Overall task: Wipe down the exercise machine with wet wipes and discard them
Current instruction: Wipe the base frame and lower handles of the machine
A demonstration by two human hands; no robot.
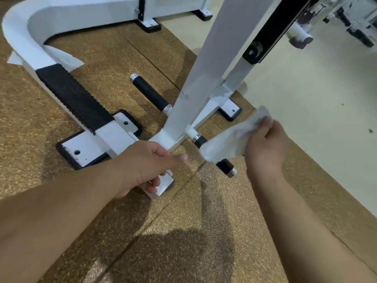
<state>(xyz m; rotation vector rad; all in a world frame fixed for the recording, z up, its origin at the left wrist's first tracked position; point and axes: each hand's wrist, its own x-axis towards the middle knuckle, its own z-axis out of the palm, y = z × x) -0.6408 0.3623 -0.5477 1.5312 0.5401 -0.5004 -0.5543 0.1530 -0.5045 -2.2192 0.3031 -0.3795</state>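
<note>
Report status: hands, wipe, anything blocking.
Right hand grips wipe over black peg. Left hand at frame base, grip unclear. Nothing blocks peg.

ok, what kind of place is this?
Probably a gym: a white steel exercise machine, its black grip handles, and speckled rubber floor mats. The right hand holds a wipe.

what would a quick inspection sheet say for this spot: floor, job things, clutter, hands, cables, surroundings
surface: speckled brown rubber mats, pale smooth floor on the right
job's things: white wipe over a black peg of the white machine frame
clutter: dark specks on the pale floor
grippers: right hand pinches the wipe; left hand loosely curled, holding nothing
cables: nothing seen
surroundings: blurred equipment top right
</note>
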